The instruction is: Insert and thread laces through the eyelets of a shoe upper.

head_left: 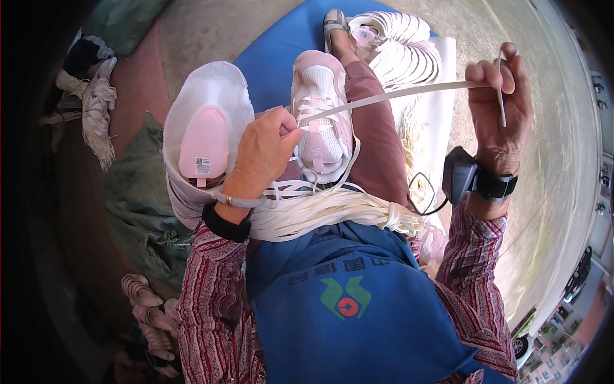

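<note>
A pink and white sneaker upper (320, 153) lies toe away on my lap, partly laced. My left hand (263, 150) is closed at its left edge, thumb and index pinched beside the eyelets; the exact grip is partly hidden. From there a flat white shoelace (396, 94) stretches up and right across the shoe to my right hand (502, 102). That hand is raised, its fingers curled around the lace, and a short end hangs down past the palm. A thick bundle of white shoelaces (320, 214) lies across my lap below the shoe.
Left of the shoe stand nested white uppers with a pink insole (204, 141). A fanned stack of uppers (409, 61) lies at the far right, on a white sheet (442, 115). Green cloth (141, 198) and more uppers (153, 313) are at left. A black device (459, 174) sits by my right wrist.
</note>
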A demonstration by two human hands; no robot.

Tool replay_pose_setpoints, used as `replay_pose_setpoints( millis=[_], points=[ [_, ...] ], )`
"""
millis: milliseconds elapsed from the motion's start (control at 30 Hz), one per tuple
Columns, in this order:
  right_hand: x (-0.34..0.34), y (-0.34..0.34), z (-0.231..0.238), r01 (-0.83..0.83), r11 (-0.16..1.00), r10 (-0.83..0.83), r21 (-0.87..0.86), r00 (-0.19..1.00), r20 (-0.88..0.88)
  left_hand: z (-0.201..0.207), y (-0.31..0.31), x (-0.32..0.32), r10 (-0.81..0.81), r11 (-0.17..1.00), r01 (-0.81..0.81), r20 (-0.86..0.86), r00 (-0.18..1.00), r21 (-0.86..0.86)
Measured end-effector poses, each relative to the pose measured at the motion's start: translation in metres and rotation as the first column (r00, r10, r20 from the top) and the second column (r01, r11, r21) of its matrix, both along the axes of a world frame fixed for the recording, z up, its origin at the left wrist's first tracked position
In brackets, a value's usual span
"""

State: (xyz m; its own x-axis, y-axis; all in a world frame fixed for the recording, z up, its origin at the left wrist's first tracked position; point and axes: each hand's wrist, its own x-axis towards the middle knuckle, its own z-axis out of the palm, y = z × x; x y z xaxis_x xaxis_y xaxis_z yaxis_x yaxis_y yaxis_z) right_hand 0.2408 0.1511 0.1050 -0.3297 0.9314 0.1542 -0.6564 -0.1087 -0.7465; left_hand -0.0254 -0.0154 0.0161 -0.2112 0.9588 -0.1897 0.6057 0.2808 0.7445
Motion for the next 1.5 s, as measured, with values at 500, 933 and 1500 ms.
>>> replay_pose_setpoints(
  millis=[500,933,1500],
  points=[
    [-0.082,-0.084,-0.095,-0.581,0.648,-0.39,0.493,0.303,0.87,0.002,0.0,0.007,-0.086,0.987,0.109,-0.186,0.979,0.117],
    [-0.083,-0.083,-0.101,-0.668,0.564,-0.396,0.485,0.297,0.869,0.012,-0.015,0.006,-0.266,0.856,0.47,-0.596,0.758,0.216],
    [-0.081,-0.08,-0.002,-0.374,0.825,0.17,0.425,0.88,0.444,0.05,-0.015,-0.003,0.265,0.939,-0.343,0.58,0.77,0.027]
  ],
)
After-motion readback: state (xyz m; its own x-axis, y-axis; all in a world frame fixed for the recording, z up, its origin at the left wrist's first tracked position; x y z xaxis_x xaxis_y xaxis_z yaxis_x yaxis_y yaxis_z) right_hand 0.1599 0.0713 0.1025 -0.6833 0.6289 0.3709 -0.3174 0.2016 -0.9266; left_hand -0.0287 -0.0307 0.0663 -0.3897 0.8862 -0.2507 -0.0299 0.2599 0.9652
